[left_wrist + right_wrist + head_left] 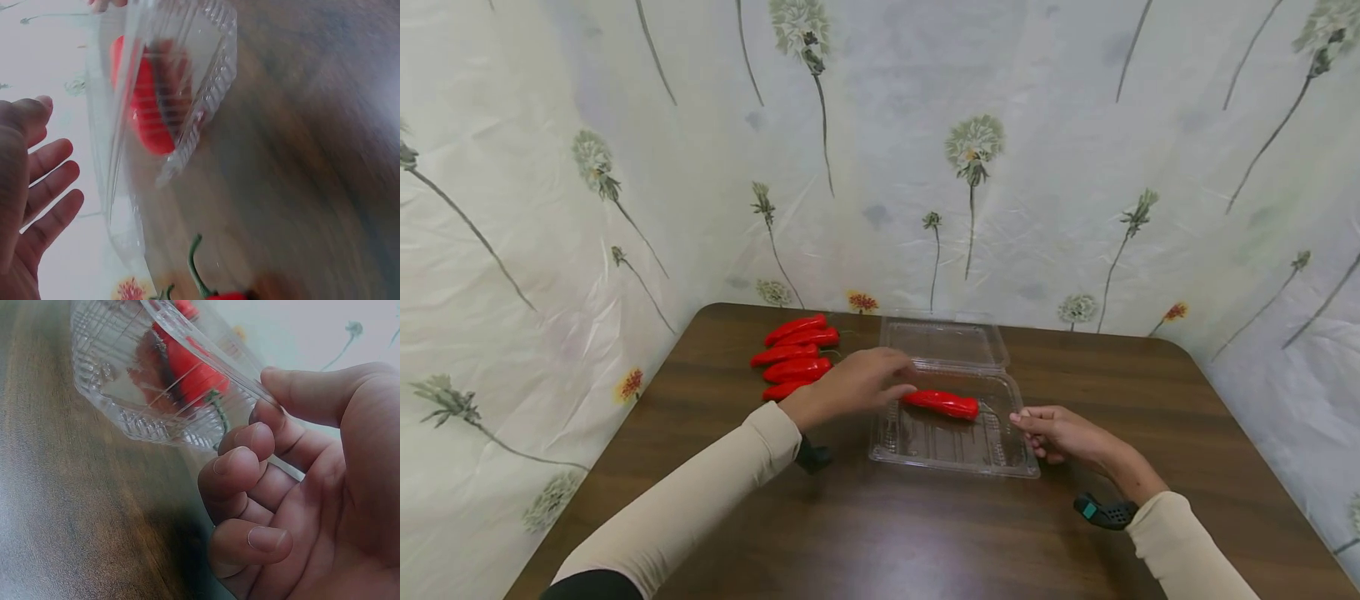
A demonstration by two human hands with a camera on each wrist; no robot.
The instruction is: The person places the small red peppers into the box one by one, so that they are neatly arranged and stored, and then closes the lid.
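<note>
A clear plastic clamshell container [955, 467] lies on the table with its lid folded back toward the wall. Inside it is one red chili pepper [946, 405], its green stem [219, 415] pointing toward the right side. My right hand [1067, 435] pinches the container's right rim between thumb and forefinger, the other fingers curled below. Over the container's left edge hovers my left hand [861, 382], its fingers loosely bent and holding nothing in the left wrist view. Left of the container, several red chili peppers [790, 353] lie in a column, the nearest partly hidden by the left hand.
The brown wooden table [895, 542] has rounded far corners. A pale flower-printed sheet [880, 167] hangs behind it and along both sides. The clear lid [943, 342] reaches almost to the table's far edge. A dark band with a device sits on each wrist.
</note>
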